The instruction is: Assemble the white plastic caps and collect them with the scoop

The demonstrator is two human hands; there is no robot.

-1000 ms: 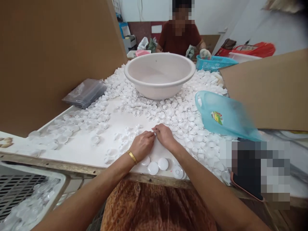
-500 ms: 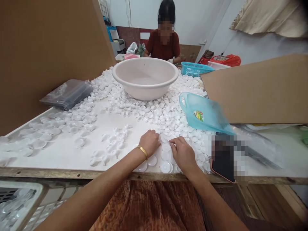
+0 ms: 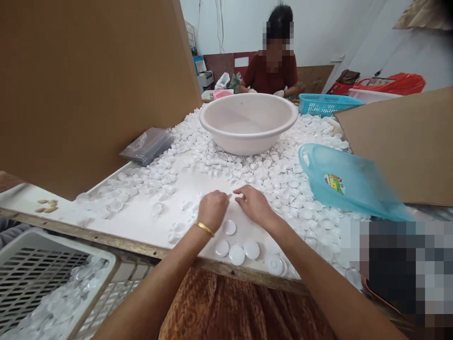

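Observation:
My left hand (image 3: 213,209), with a gold bangle at the wrist, is over the white tabletop (image 3: 200,182). Its fingers are curled together, and whatever they pinch is hidden or too small to name. Close beside it, my right hand (image 3: 255,204) has its thumb and forefinger apart, with nothing visible between them. Several round white plastic discs (image 3: 237,254) lie near the table's front edge, below my hands. Small white cup-like plastic pieces (image 3: 180,227) sit left of my left wrist. A broad heap of white pieces (image 3: 304,182) spreads beyond and right of my right hand.
A large white basin (image 3: 247,141) rests on the heap. Right of it are a translucent blue tray (image 3: 350,177), a blue basket (image 3: 320,105) and cardboard (image 3: 403,151). A tall brown board (image 3: 106,94) stands left. Below is a white crate (image 3: 109,264). A co-worker (image 3: 272,75) sits opposite.
The view has swung left, so things appear further right. My hands have moved away from the front-edge discs, and my right finger and thumb now point toward my left fingertips.

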